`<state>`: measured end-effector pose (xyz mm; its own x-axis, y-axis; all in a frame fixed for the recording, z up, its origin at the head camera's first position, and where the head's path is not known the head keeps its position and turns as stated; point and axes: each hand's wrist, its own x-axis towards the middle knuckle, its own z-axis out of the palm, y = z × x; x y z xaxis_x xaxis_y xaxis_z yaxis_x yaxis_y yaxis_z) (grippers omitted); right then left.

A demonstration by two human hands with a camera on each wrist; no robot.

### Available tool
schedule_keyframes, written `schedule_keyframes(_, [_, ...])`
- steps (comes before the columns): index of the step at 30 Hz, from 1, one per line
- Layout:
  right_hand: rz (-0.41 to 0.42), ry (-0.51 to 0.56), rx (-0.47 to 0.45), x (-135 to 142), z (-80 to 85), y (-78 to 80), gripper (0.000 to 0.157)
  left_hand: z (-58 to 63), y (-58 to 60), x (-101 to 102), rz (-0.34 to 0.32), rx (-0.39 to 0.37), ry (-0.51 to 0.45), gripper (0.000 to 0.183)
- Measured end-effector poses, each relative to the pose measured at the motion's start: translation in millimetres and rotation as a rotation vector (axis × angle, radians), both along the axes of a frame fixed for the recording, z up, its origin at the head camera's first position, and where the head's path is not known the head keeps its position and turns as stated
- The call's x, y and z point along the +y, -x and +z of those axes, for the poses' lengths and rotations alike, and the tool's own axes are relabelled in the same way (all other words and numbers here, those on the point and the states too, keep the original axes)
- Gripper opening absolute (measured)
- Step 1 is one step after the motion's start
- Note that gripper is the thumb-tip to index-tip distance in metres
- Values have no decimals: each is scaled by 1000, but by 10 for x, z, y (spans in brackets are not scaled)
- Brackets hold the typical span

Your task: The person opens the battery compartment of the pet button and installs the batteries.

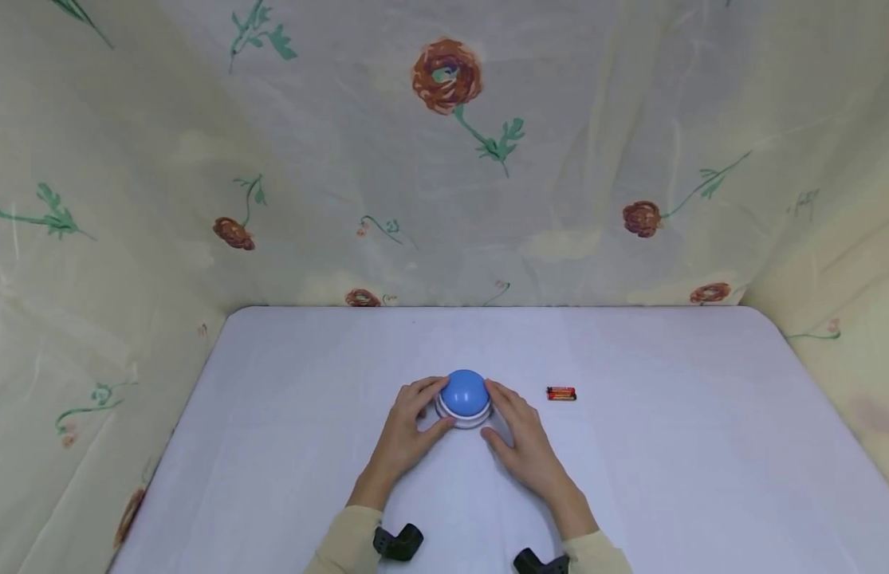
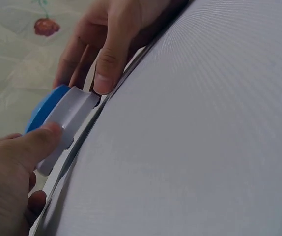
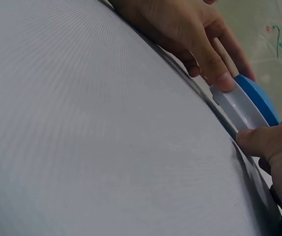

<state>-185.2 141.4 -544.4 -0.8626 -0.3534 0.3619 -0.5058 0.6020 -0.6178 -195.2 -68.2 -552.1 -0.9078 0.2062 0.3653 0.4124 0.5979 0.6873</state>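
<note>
A round push button [image 1: 464, 392] with a blue dome on a white base stands on the table in front of me, between both hands. My left hand [image 1: 410, 428] grips it from the left, thumb [image 2: 45, 140] on the white base and fingers along the far side of the dome. From the right, my right hand [image 1: 525, 442] curves round the button, fingertips at the dome's edge and thumb [image 3: 251, 140] low by the base. The left wrist view shows the white base [image 2: 72, 113] side-on, its underside hidden.
Two small red and black batteries [image 1: 561, 394] lie side by side to the right of the button. A white cloth [image 1: 272, 383] covers the table. Behind and beside it hangs a flowered curtain [image 1: 329, 143].
</note>
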Motion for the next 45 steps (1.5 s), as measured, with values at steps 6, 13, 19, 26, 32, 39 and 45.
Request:
schedule_keyframes(6, [11, 14, 17, 11, 5, 7, 77, 9, -23, 18, 14, 18, -51, 57])
schedule_keyframes(13, [28, 72, 35, 26, 26, 17, 78, 46, -28, 30, 6, 14, -86, 55])
schedule_keyframes(19, [17, 85, 55, 35, 40, 9, 71, 73, -29, 36, -29, 21, -101, 53])
schedule_keyframes(26, [-16, 82, 79, 29, 26, 2, 68, 55, -28, 30, -49, 12, -125, 50])
schedule_keyframes(32, [-26, 90, 33, 21, 15, -15, 68, 27, -24, 15, -72, -21, -140, 51])
schedule_keyframes(39, [-11, 113, 41, 28, 20, -3, 65, 17, -32, 4, -103, -33, -134, 63])
schedule_keyframes(45, [2, 135, 93, 33, -1, 12, 65, 41, -38, 2, -119, -42, -122, 67])
